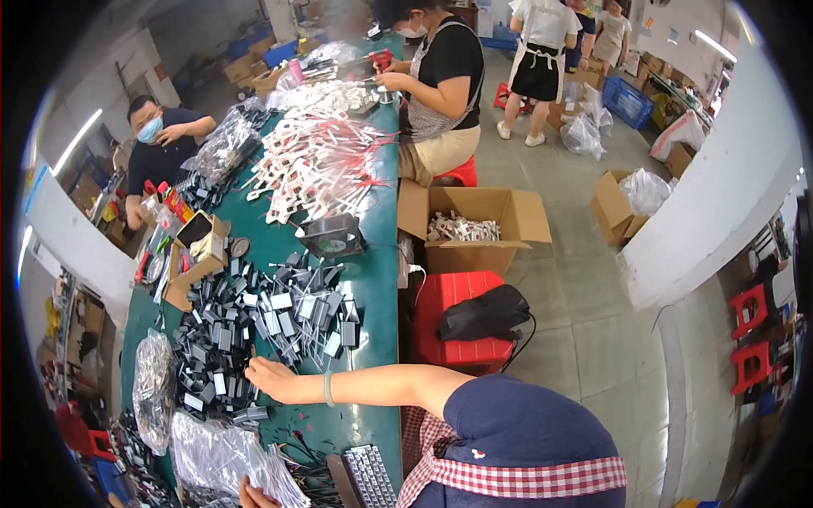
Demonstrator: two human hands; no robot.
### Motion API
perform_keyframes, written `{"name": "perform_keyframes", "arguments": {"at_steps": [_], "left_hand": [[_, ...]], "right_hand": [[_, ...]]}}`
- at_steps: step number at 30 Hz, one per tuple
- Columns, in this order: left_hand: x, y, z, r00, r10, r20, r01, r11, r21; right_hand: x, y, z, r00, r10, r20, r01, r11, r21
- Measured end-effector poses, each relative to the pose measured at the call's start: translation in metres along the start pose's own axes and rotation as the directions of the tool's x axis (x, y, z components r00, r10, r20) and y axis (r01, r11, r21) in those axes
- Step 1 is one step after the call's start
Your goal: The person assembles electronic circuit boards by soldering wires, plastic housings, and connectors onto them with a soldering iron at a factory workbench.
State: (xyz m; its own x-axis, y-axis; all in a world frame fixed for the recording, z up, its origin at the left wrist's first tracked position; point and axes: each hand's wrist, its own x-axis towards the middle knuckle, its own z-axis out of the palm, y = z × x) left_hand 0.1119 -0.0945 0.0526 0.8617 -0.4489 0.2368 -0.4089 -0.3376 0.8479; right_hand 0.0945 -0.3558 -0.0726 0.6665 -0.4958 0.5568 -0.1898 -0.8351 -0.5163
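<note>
My right hand (275,381), with a pale bangle (329,388) on the wrist, reaches across the green table. Its fingers bend down at the edge of a heap of small black box-shaped parts (222,334); they look closed, and what they grip is hidden. Against this heap lie similar parts with pale faces and thin wires (313,313). At the lower edge, partly cut off, shows my left hand (256,498), its fingers curled around something I cannot make out. Right beside it are a bundle of pale wires (286,478) and a clear plastic bag (216,453).
A black fan (332,235) and a pile of white wired parts (313,161) lie farther up the table. A cardboard tool box (196,254) stands left. To the right are an open carton (474,222) and a red stool (440,313) bearing a black bag (484,322). Co-workers sit nearby.
</note>
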Motion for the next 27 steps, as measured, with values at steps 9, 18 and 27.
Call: {"name": "perform_keyframes", "arguments": {"at_steps": [9,18,27], "left_hand": [[-0.015,0.018,0.025,0.944,0.328,0.004,-0.327,0.937,0.122],[-0.022,0.073,0.062,0.982,0.119,0.149,-0.098,0.985,-0.142],[-0.029,0.092,0.076,0.976,0.136,0.169,-0.091,0.963,-0.255]], "right_hand": [[-0.022,-0.017,-0.059,0.982,0.187,0.036,-0.19,0.955,0.23],[-0.045,-0.013,-0.126,0.974,0.158,-0.161,-0.085,0.918,0.388],[-0.064,-0.057,-0.169,0.891,0.267,0.367,-0.417,0.162,0.895]]}}
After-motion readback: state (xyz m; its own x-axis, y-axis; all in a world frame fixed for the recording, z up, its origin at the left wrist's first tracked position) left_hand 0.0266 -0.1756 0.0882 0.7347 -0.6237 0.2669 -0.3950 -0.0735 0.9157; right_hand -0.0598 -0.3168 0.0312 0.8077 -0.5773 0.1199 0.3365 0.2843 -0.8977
